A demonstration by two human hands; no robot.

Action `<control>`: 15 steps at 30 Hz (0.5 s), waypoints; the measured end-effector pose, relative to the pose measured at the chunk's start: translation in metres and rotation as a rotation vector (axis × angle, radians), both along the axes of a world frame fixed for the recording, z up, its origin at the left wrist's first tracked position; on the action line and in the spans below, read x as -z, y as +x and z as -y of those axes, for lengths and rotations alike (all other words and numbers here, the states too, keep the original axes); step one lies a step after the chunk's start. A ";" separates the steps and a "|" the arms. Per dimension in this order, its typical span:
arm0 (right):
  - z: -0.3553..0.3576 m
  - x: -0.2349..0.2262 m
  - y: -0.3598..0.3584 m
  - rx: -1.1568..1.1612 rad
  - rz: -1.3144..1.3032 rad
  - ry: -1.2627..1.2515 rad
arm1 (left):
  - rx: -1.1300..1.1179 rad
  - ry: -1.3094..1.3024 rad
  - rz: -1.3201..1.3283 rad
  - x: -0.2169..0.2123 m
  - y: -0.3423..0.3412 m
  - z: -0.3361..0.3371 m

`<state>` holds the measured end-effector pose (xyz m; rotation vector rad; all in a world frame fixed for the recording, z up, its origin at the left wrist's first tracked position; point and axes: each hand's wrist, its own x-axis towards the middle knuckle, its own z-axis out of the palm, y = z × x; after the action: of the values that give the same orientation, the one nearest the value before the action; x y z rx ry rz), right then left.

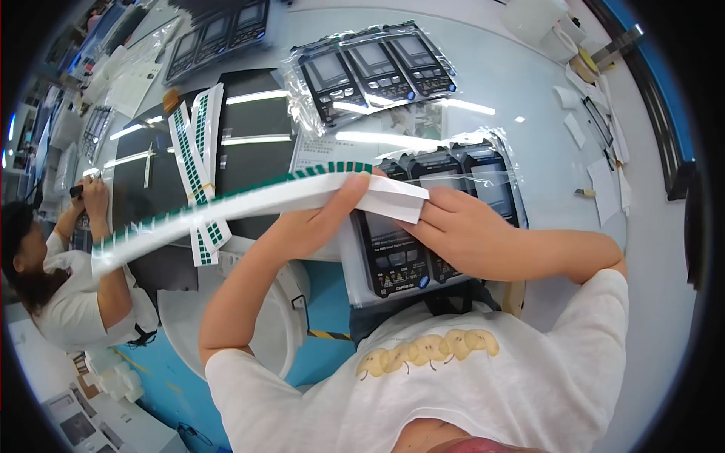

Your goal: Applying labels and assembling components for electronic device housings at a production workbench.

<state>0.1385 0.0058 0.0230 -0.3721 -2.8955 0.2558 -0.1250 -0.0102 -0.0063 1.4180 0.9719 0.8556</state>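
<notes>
A long white strip of green stickers (249,202) arches across the view, its far-left end drooping in the air. My left hand (321,219) pinches it close to its right end, thumb along the white side. My right hand (457,230) has its fingers closed at the folded-looking right end of the strip; its fingertips are partly hidden by the paper. Beneath both hands lies a see-through bag with several dark panels (396,264) on the table's near edge.
Several more sticker strips (200,136) lie crossed on a black mat (257,113). Farther off are two more bagged sets of panels (370,68), (219,38). A white round bin (287,332) stands below the table edge. A co-worker (72,279) works at the left.
</notes>
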 end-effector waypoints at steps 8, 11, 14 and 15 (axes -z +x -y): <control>-0.043 -0.052 -0.019 0.423 -0.135 -0.865 | 0.004 0.058 -0.100 -0.011 0.004 0.009; -0.062 -0.037 -0.011 0.305 -0.072 -1.008 | 0.043 0.052 -0.110 -0.008 0.002 0.006; -0.079 -0.052 -0.002 0.236 0.162 -1.067 | 0.012 0.075 0.062 0.007 0.002 0.012; -0.080 -0.050 -0.002 0.300 0.181 -1.203 | 0.010 0.072 0.064 0.008 0.001 0.013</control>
<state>0.1368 0.0855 0.0727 -1.0011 -2.4068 1.9494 -0.1238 -0.0234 -0.0141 1.4467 0.8930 0.9306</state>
